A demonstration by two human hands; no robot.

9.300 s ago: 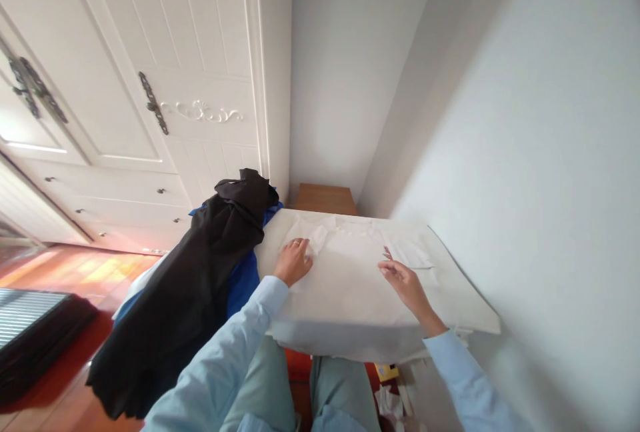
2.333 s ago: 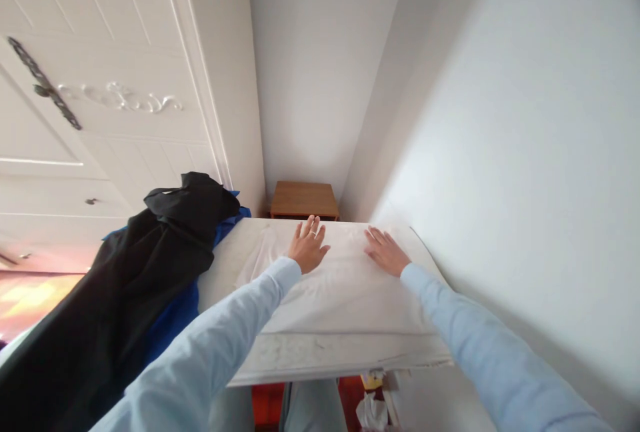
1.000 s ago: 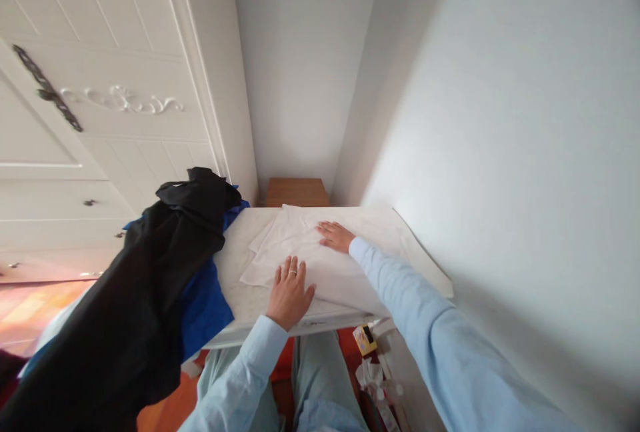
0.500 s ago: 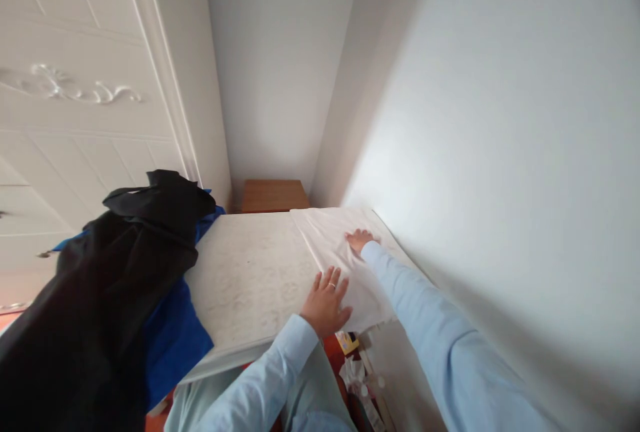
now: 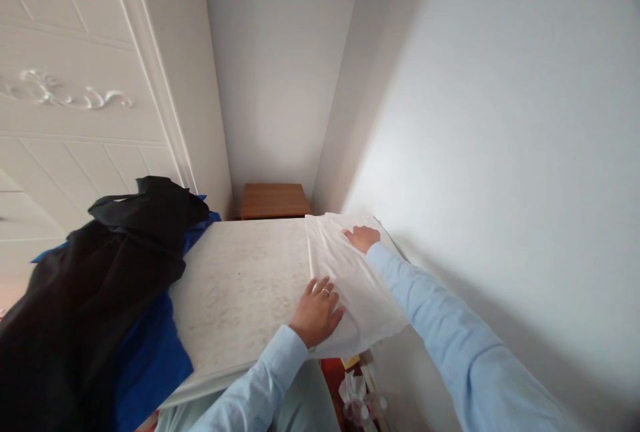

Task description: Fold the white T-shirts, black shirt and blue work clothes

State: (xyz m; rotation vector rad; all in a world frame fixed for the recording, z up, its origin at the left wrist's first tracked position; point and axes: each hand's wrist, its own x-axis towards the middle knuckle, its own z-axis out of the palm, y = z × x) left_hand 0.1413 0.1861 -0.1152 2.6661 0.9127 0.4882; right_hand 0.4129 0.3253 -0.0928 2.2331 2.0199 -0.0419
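Note:
A thin white cloth with creases lies over the right end of a pale, stained board. My left hand, with a ring on one finger, rests palm down at the cloth's left edge, fingers stretched out. Farther off, near the wall, my right hand has its fingers curled on the cloth, thumb pointing left; its fingertips are partly hidden. The cloth's near edge hangs a little past the board.
A black garment and a blue cloth cover the board's left side. Beyond the far edge stands a brown wooden piece. A white wall borders the right, a white cabinet the left. Below are a yellow box and clear plastic items.
My right hand has gone from spread fingers to curled ones. The cloth's left edge has shifted right, and its near edge hangs lower. My left hand has moved slightly left and nearer.

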